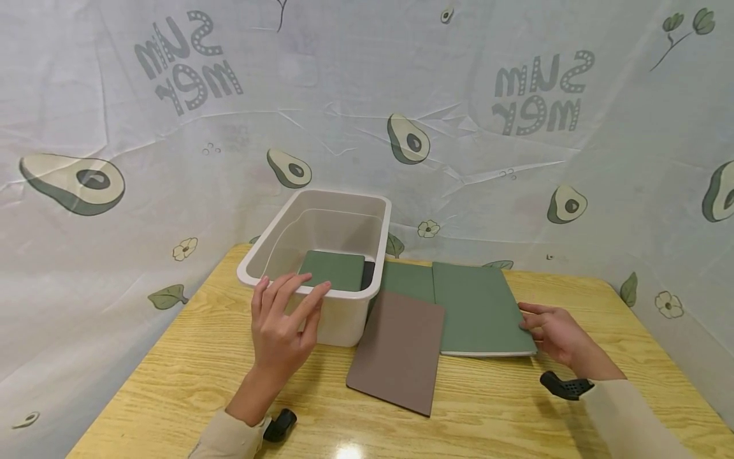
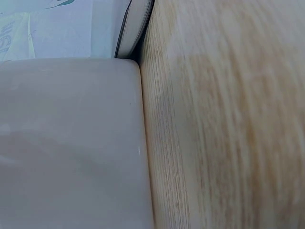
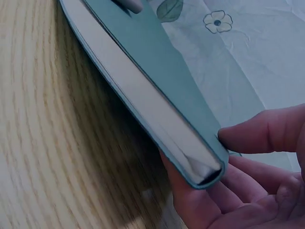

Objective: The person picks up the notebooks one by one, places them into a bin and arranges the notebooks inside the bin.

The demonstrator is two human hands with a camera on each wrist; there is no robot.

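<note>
My left hand [image 1: 283, 328] holds the near rim of a white plastic bin [image 1: 338, 322], its fingertips over the edge. The left wrist view shows the bin's smooth wall [image 2: 71, 143] but no fingers. Inside the bin lies a green notebook [image 1: 335, 271], with something dark beside it. My right hand [image 1: 559, 338] pinches the right edge of a larger green notebook [image 1: 482, 309]. In the right wrist view the thumb is on the green cover [image 3: 157, 67] and the fingers are underneath, around the spine. That edge is raised off the table.
A brown notebook [image 1: 398, 350] lies in front of the bin's right side, partly over another green notebook [image 1: 410, 280]. The wooden table [image 1: 189, 376] bears everything. Behind it hangs a pale curtain [image 1: 344, 83] printed with avocados.
</note>
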